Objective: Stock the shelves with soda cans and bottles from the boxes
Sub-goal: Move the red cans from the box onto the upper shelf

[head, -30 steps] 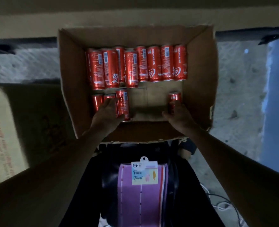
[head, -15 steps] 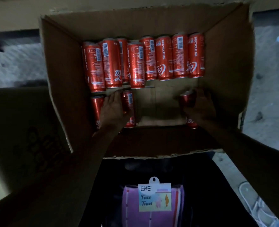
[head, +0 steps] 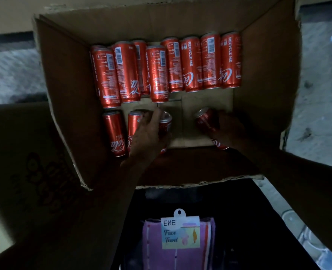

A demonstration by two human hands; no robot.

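Observation:
An open cardboard box (head: 67, 98) sits on the floor below me, holding several slim red soda cans. A row of them (head: 190, 65) stands along the far wall. Near the front left stand three more: one free can (head: 114, 133), and two under my left hand (head: 147, 135), whose fingers curl round the right one (head: 165, 121). My right hand (head: 229, 131) grips a single tilted red can (head: 205, 118) at the front right of the box.
A second, closed cardboard box (head: 24, 162) lies to the left. A dark bag with a purple face towel pack (head: 180, 236) hangs at my front. Rough grey floor (head: 321, 94) shows on the right.
The view has come closer to the box. My left hand has closed round the front cans. My right hand has tipped its can leftward, off upright.

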